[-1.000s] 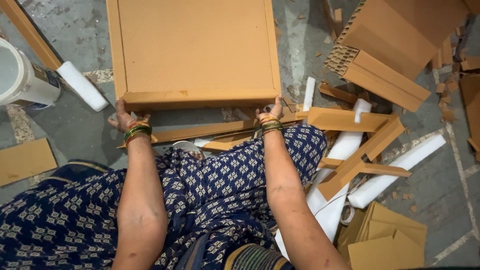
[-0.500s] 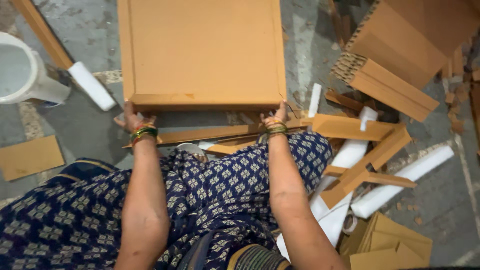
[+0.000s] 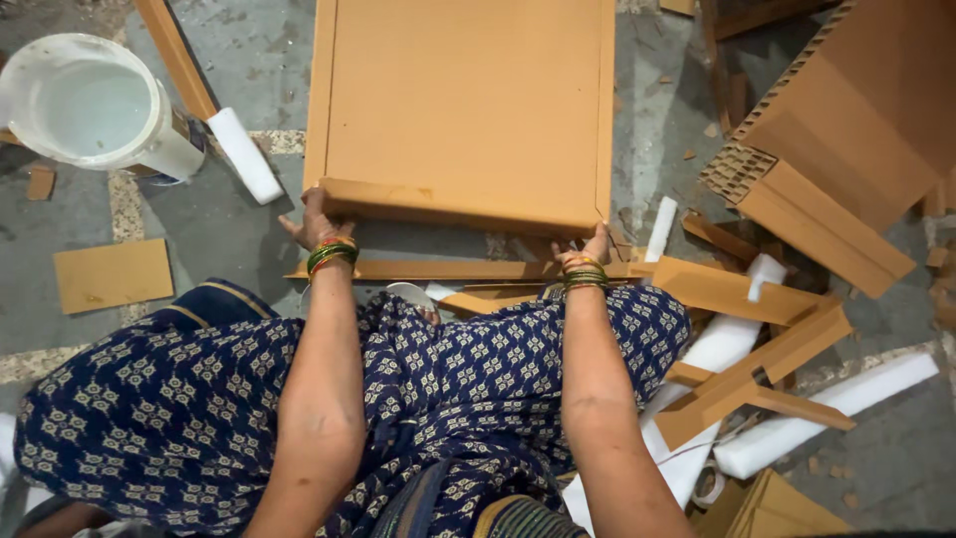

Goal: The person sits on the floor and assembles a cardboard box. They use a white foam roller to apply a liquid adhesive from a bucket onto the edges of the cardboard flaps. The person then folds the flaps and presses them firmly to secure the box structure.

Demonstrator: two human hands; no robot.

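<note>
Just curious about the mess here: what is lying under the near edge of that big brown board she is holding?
A long brown strip lies on the grey floor just below the board. Whatever sits beneath the board's middle is covered.

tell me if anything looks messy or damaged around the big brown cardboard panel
Yes. Right of the large flat brown cardboard panel, brown offcut strips and white foam rods lie criss-crossed on the grey floor, with small crumbs scattered. Both the left hand and right hand grip its near edge.

A white plastic bucket (image 3: 85, 100) stands on the grey floor (image 3: 214, 224); just right of the bucket lies a white foam tube (image 3: 245, 154); below it a flat cardboard piece (image 3: 113, 274); far right, a corrugated cardboard stack (image 3: 836, 149)
</note>
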